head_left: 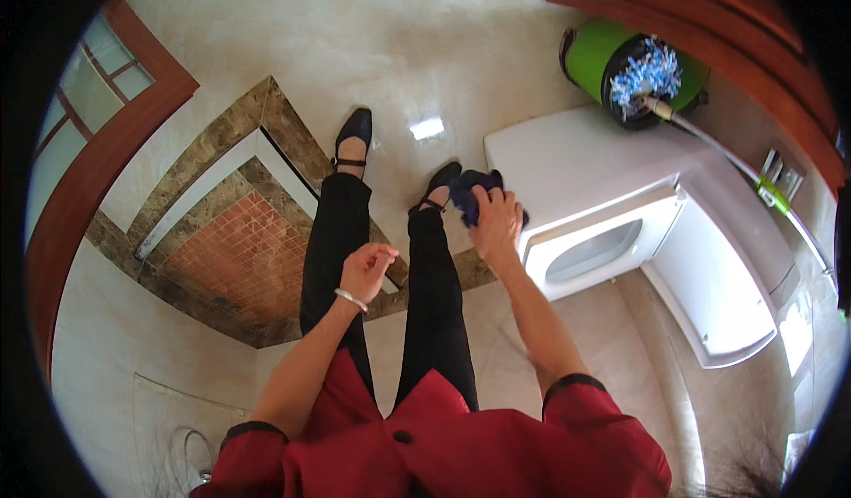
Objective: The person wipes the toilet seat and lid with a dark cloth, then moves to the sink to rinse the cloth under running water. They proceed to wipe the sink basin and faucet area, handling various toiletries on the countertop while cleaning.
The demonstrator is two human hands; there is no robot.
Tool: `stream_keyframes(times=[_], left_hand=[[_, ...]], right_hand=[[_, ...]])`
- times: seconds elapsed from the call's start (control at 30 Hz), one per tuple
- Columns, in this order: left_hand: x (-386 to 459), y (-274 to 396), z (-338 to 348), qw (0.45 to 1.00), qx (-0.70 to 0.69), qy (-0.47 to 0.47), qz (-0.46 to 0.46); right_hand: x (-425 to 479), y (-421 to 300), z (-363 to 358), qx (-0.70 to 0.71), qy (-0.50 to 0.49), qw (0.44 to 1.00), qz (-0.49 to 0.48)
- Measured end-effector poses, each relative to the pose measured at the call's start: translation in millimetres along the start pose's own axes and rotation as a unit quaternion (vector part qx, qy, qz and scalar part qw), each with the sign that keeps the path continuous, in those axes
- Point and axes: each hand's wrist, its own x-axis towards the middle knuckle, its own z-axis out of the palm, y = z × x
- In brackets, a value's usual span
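My right hand (pixel 497 222) grips a bunched dark purple cloth (pixel 473 192) beside the left edge of a white toilet (pixel 565 159). The toilet's seat (pixel 538 265) is down, with its lid (pixel 715 285) raised. My left hand (pixel 369 269), with a bangle at its wrist, is in front of my legs, its fingers curled; whether it holds anything small cannot be told. Both hands are bare. The cloth partly covers the view of my right shoe (pixel 441 180).
A green bucket (pixel 592 56) and a mop with a blue and white head (pixel 648 76) stand beyond the toilet, near a reddish wooden door (pixel 718 13). A raised stone border (pixel 199 132) surrounds orange tiles at the left, near a wooden-framed glazed door (pixel 133 122).
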Motion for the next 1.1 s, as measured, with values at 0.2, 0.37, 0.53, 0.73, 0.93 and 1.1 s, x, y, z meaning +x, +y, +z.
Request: stream_keyframes(times=[0.2,0.37,0.53,0.73,0.93,1.1], left_hand=[[-5,-1,-6,0.999,-0.035,0.008,0.023],[-5,-45,25,0.989,-0.136,-0.005,0.049],[-19,-106,47,0.994,-0.102,-0.022,0.043],[-59,-130,69,0.993,-0.072,-0.025,0.092],[-112,-73,92,0.972,-0.143,-0.078,0.170],[-121,-146,89,0.982,-0.166,-0.060,0.068]], right_hand=[[-63,33,161,-0.071,-0.157,0.980,-0.097],[-36,11,86,-0.001,0.022,0.993,-0.118],[-83,23,149,0.222,-0.020,0.975,0.012],[-128,101,21,0.399,0.240,0.884,0.040],[-75,155,-8,0.062,0.296,0.939,0.165],[-106,81,35,0.004,0.378,0.923,0.067]])
